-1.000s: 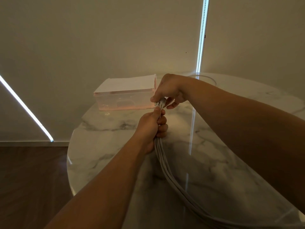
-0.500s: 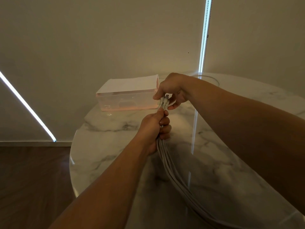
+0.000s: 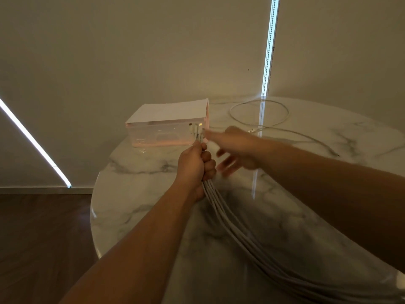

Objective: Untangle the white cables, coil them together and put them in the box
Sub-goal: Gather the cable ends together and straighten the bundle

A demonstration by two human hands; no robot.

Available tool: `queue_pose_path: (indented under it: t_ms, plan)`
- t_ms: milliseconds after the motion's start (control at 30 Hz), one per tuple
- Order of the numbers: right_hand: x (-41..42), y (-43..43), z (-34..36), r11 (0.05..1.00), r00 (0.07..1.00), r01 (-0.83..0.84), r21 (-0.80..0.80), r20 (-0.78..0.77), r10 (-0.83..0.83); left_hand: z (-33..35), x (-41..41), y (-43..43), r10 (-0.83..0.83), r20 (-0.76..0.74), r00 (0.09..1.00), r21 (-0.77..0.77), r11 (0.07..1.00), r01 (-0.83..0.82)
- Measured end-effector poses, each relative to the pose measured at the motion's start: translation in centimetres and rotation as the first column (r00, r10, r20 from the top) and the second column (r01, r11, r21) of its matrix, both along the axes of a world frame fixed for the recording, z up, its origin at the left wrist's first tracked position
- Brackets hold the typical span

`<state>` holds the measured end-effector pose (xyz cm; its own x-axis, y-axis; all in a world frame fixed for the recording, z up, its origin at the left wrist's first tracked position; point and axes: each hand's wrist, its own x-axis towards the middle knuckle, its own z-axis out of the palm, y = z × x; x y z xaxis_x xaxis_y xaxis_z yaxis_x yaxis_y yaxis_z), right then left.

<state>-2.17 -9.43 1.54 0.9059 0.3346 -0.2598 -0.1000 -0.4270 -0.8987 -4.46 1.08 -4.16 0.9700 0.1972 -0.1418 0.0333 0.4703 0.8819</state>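
White cables [image 3: 223, 213] trail down from left grip [image 3: 194, 165].

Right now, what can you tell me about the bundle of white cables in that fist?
The bundle is several thin white cables, smooth and plastic-looking, lying side by side. The left hand grips it near one end, and the plugs stick up above the fist. Below the hand it sweeps across the marble table toward the lower right and leaves view. The blurred right hand is open beside the plugs; whether it touches them is unclear.
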Motion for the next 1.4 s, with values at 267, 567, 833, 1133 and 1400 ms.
queue_pose_path:
  t_ms: [267, 567, 833, 1133, 1400]
  plan:
    - [-9.9, -1.8, -3.2, 0.994, 0.993, -0.101, -0.042, -0.069, 0.098, 0.0, 0.7, 0.3, 0.105, -0.017, 0.994, -0.224, 0.969, -0.106]
    - [-9.7, -2.1, -4.5, 0.974, 0.974, -0.131, -0.187, 0.158, 0.161, 1.1, 0.4, 2.6, -0.125, 0.062, 0.990, -0.549, 0.824, 0.138]
    - [-9.7, -3.3, -1.4, 0.827, 0.847, -0.408, -0.387, 0.177, 0.501, 1.4, -0.5, 1.5, -0.229, 0.101, 0.968, -0.405, 0.880, 0.250]
    - [4.7, -1.3, 2.9, 0.994, 0.822, -0.054, -0.097, 0.561, 0.099, 1.5, -1.1, 0.1, -0.356, 0.081, 0.931, -0.323, 0.875, 0.362]
    - [5.9, 1.9, 1.5, 0.902, 0.821, -0.411, -0.131, 0.377, 0.428, 1.7, -0.7, 0.9, -0.307, 0.085, 0.948, -0.156, 0.936, 0.317]
